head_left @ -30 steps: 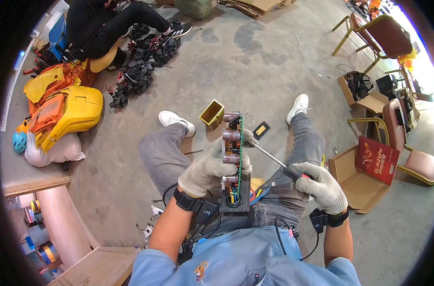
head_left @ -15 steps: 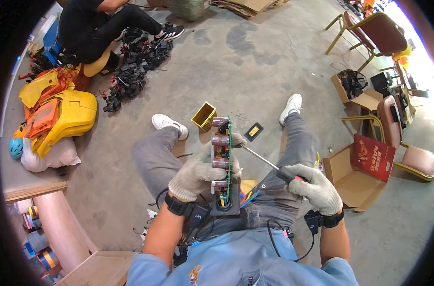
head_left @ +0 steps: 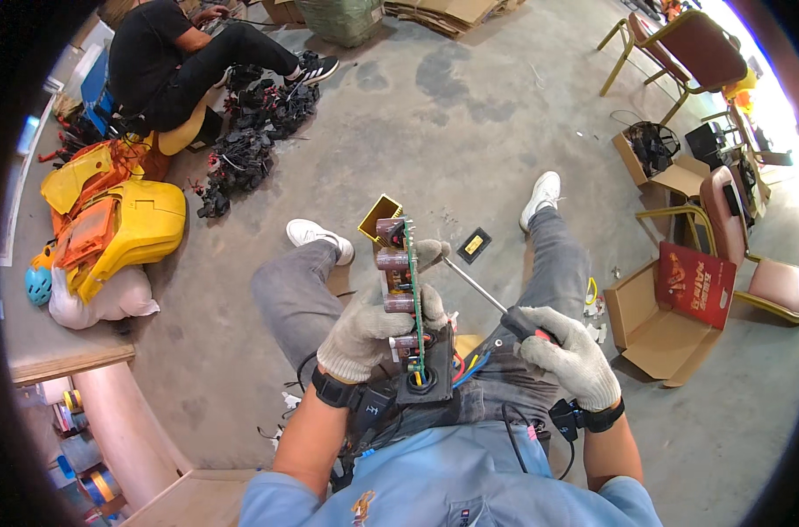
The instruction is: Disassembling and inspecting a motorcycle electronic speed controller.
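A green circuit board [head_left: 414,299] with a row of brown cylindrical capacitors [head_left: 394,260] stands on edge above my lap. My gloved left hand [head_left: 360,338] wraps round it, fingers coming out on its right side. At the board's near end sits a black plate [head_left: 436,386], with red, yellow and blue wires [head_left: 470,369] beside it. My gloved right hand [head_left: 575,360] is closed on the dark handle of a screwdriver [head_left: 477,285]. Its metal shaft points up and left, the tip close to my left fingertips; whether it touches anything I cannot tell.
Between my feet are a yellow open case [head_left: 375,216] and a black rectangular piece with a yellow label [head_left: 475,245]. An open cardboard box [head_left: 650,338] and chairs [head_left: 694,53] stand right. Yellow plastic shells [head_left: 140,233], black parts [head_left: 241,162] and a seated person [head_left: 158,66] are left.
The board in my left hand has tilted slightly, its far end shifting left. My right hand and the screwdriver have moved slightly left. The whole view has shifted a little.
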The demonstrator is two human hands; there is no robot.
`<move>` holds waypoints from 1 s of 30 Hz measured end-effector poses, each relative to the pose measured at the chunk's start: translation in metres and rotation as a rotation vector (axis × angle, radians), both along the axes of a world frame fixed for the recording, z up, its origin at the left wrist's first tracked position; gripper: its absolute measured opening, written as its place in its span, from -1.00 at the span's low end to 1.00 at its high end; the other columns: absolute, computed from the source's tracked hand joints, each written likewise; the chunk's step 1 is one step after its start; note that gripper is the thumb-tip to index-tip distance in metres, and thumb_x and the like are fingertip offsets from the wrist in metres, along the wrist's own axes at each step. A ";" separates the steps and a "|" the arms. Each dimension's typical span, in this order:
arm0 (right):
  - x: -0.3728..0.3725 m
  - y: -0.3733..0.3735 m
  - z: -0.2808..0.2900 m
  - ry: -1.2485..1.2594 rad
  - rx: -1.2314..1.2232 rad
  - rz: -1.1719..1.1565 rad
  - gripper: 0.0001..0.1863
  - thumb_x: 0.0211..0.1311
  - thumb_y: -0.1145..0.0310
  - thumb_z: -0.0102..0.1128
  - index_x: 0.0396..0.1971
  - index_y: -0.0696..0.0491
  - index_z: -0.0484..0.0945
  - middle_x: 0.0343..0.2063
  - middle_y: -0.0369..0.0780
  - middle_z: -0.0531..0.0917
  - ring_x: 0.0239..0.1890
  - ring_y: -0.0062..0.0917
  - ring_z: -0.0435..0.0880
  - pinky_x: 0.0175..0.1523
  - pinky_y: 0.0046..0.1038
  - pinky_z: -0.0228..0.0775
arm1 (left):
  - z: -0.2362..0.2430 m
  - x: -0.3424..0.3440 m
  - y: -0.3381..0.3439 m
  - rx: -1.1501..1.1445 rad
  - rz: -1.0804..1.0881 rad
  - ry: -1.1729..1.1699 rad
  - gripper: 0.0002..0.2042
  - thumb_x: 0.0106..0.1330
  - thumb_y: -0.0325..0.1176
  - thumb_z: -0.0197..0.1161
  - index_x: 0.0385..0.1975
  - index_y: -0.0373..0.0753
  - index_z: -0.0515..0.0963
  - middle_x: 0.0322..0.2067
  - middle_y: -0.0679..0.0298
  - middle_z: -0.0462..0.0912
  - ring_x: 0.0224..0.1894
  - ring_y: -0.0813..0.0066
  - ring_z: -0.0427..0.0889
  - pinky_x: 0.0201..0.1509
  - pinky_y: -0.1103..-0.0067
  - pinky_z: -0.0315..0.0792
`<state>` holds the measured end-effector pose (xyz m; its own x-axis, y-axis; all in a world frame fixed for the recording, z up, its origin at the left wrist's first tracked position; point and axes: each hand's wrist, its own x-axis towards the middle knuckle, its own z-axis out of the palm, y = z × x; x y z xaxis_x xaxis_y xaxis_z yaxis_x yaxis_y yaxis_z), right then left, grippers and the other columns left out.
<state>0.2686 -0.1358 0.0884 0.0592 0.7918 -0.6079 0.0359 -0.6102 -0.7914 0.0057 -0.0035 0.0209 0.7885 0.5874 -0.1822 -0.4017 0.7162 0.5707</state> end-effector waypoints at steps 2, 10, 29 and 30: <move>-0.001 0.000 -0.002 0.017 0.008 -0.017 -0.53 0.31 0.37 0.32 0.19 0.23 0.60 -0.34 -0.35 0.65 -0.37 -0.75 0.53 -0.23 -0.58 0.44 | -0.001 -0.002 -0.001 0.006 0.003 -0.011 0.09 0.03 -0.35 0.61 0.56 -0.37 0.05 -0.19 0.21 0.72 -0.10 0.38 0.72 0.14 0.39 0.57; -0.001 0.005 -0.004 0.020 0.009 0.003 -0.53 0.31 0.36 0.31 0.18 0.23 0.61 -0.33 -0.34 0.66 -0.36 -0.75 0.55 -0.21 -0.58 0.46 | -0.002 -0.004 -0.002 -0.171 0.019 -0.157 -0.07 0.23 -0.66 0.41 0.59 -0.26 0.04 -0.10 -0.01 0.72 -0.10 0.23 0.77 -0.10 0.50 0.71; 0.005 -0.005 -0.022 0.505 -0.012 -0.230 -0.57 0.29 0.42 0.24 0.13 0.25 0.53 -0.36 -0.24 0.63 -0.49 -0.67 0.53 -0.39 -0.58 0.38 | 0.013 0.005 -0.007 0.056 0.023 0.061 0.11 -0.03 -0.41 0.56 0.58 -0.35 0.02 -0.21 0.21 0.70 -0.09 0.34 0.69 0.24 0.29 0.50; 0.005 -0.005 -0.022 0.503 0.022 -0.220 -0.57 0.29 0.40 0.23 0.12 0.25 0.52 -0.36 -0.23 0.63 -0.49 -0.66 0.53 -0.39 -0.58 0.38 | 0.015 0.005 -0.008 0.069 0.037 0.068 0.10 -0.03 -0.42 0.55 0.58 -0.34 0.03 -0.22 0.21 0.70 -0.09 0.34 0.69 0.23 0.28 0.50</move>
<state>0.2734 -0.1408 0.0662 -0.0689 0.8062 -0.5877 -0.4771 -0.5440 -0.6903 0.0102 -0.0110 0.0361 0.7535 0.6286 -0.1928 -0.3855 0.6599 0.6449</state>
